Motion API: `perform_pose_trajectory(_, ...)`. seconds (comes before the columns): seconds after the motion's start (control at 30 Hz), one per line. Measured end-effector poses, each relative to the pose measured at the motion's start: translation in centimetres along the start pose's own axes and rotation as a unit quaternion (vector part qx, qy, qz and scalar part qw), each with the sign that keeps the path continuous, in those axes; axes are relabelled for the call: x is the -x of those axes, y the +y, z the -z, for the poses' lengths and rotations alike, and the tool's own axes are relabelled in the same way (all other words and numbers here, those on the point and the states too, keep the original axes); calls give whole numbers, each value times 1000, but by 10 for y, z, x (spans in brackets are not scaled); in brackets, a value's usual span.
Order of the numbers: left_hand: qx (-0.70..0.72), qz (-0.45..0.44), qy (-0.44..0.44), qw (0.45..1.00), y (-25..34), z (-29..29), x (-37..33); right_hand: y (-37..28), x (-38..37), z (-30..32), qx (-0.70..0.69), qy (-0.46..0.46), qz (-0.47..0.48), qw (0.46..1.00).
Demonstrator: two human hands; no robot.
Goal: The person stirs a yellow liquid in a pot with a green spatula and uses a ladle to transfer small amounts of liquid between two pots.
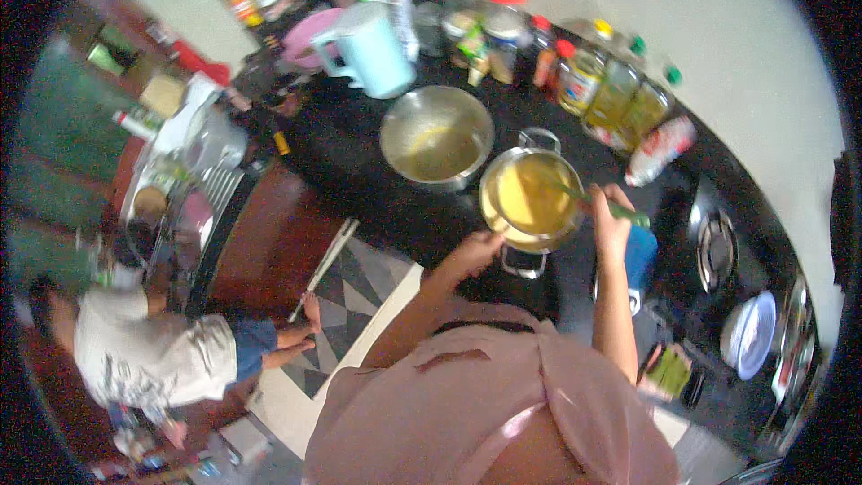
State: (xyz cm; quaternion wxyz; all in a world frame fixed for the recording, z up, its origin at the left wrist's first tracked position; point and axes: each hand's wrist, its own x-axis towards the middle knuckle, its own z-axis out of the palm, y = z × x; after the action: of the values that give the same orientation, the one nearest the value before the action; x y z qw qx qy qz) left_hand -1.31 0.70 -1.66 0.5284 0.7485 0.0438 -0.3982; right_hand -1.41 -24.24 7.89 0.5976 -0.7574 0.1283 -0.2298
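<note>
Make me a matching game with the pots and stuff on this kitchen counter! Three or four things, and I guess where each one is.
Things:
1. two-handled pot
2. metal bowl
3. light blue jug
4. oil bottles

Places:
A. at the back by the wall, right of the jars
B. held at its rim by the left hand
C. behind the bowl, to its left
D. just left of the pot

Pairs: 1-B, 2-D, 3-C, 4-A

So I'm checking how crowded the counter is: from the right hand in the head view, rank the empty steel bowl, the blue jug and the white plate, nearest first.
From the right hand:
1. Steel bowl, to its left, beside the pot.
2. White plate, lower right, near the counter's end.
3. Blue jug, far upper left, at the back.
</note>
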Motion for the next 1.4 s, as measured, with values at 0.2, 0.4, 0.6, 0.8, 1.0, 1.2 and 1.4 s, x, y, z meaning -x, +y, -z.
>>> perform_pose_trajectory(0.2, 4, -54, -18, 998, 12, -9, -1, -14, 19, -19, 175, -65, 162, 969)
perform_pose_trajectory(0.4, 21, -29, -11, 999, 4, 1, 6, -25, 32, -39, 202, -178, 180, 946)
perform_pose_trajectory(0.6, 15, -23, 18, 999, -7, -6, -6, -36, 29, -20, 203, -196, 103, 954)
perform_pose_trajectory(0.8, 53, 14, -28, 998, 22, -3, 12, 4, -12, 23, -30, -79, -115, 990)
perform_pose_trajectory(1.0, 7, 26, -12, 1000, 33, 0, 25, 3, -50, 32, -84, -39, -121, 988)
perform_pose_trajectory(1.2, -15, 27, -17, 999, 37, 1, 25, 33, -81, 3, -57, -52, -122, 989)
perform_pose_trajectory(1.4, -19, 62, -26, 998, 35, 5, 21, 35, -109, -36, -149, -125, -211, 958)
